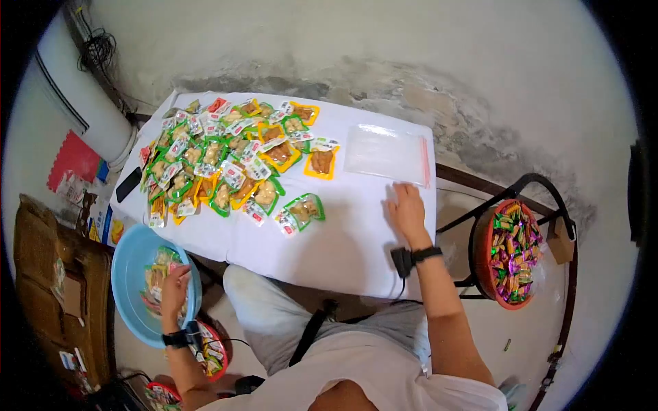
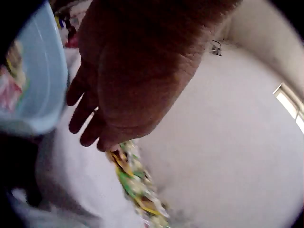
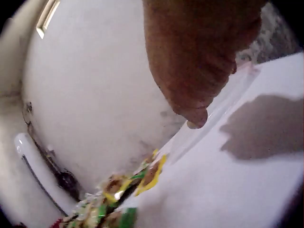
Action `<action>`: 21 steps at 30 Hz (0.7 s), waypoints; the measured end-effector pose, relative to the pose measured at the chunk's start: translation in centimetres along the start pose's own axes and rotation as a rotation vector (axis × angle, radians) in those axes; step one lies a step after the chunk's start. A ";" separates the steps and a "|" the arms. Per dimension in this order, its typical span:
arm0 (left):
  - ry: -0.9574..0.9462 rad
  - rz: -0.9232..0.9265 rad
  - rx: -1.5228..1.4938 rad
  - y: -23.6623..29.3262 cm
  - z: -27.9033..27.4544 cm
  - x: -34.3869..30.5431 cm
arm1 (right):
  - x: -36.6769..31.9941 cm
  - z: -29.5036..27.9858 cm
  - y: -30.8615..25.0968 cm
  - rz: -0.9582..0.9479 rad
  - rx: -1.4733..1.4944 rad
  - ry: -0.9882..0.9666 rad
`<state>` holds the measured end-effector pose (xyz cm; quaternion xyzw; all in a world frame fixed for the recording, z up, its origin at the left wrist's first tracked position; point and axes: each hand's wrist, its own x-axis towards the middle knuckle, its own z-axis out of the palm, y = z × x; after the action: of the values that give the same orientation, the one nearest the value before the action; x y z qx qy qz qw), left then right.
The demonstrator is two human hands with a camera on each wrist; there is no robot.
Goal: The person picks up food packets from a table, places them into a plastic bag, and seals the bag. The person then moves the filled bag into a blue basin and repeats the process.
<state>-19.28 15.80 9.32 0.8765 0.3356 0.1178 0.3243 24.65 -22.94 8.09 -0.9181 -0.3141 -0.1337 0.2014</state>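
Note:
In the head view the left hand is over the right side of the blue basin, which holds several snack packets. The left wrist view shows that hand with fingers extended and nothing in them, the basin beside it. The right hand is above the white table, just below the clear zip bag with a red strip. No object shows in the right hand in the right wrist view, and its shadow falls on the cloth. Green and yellow packets are heaped on the table's left.
A black phone lies at the table's left edge. At the right, a red basin of wrapped sweets stands on a black-framed chair. Another red basin is on the floor by the left forearm. A wall rises behind the table.

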 end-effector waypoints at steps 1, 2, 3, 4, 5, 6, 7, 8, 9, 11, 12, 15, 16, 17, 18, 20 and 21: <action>0.011 0.034 0.008 4.3 1.5 0.5 | 1.4 0.5 1.2 -0.026 -0.028 0.040; 0.017 0.079 -0.100 7.0 3.8 0.8 | 2.3 0.9 2.0 -0.019 -0.024 0.048; 0.023 0.124 -0.207 9.3 6.2 1.1 | 3.1 1.3 2.6 -0.044 -0.115 0.055; -0.058 0.080 -0.387 11.6 8.1 1.2 | 3.7 1.9 3.2 -0.069 -0.204 0.062; -0.095 0.141 -0.365 13.7 9.9 1.3 | 4.1 2.7 4.0 -0.077 -0.234 -0.002; -0.123 0.202 -0.454 15.4 12.1 1.1 | 4.6 3.4 5.0 -0.077 -0.227 0.002; -0.166 0.219 -0.523 16.4 14.3 1.0 | 5.0 4.2 5.9 -0.052 -0.264 -0.141; -0.200 0.232 -0.507 18.1 15.6 0.8 | 5.3 4.8 6.3 -0.030 -0.300 -0.285; -0.255 0.213 -0.546 19.2 16.8 0.4 | 5.2 4.8 6.1 -0.036 -0.290 -0.284; -0.298 0.232 -0.543 20.6 18.6 -0.1 | 4.8 3.9 5.2 -0.064 -0.116 -0.005; -0.350 0.254 -0.548 20.8 19.2 -0.3 | 4.6 4.1 5.2 -0.064 -0.107 -0.004; -0.413 0.195 -0.613 20.3 20.5 -0.7 | 4.6 5.3 5.8 -0.209 -0.147 0.271; -0.412 0.197 -0.607 20.3 20.6 -0.8 | 4.8 5.6 6.3 -0.191 -0.186 0.131; -0.408 0.174 -0.590 20.2 20.7 -0.9 | 4.9 6.0 6.9 -0.172 -0.224 -0.009; -0.406 0.151 -0.574 20.2 20.7 -1.0 | 5.1 6.0 7.0 -0.167 -0.222 -0.006; -0.420 0.142 -0.567 20.1 20.8 -1.3 | 5.2 6.1 6.8 -0.133 -0.125 0.082; -0.429 0.131 -0.565 20.1 21.0 -1.4 | 5.3 6.1 6.8 -0.127 -0.125 0.087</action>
<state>-1.14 -6.70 6.38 0.7766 0.1569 0.0398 0.6088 33.71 -22.30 2.72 -0.9004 -0.3538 -0.2053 0.1482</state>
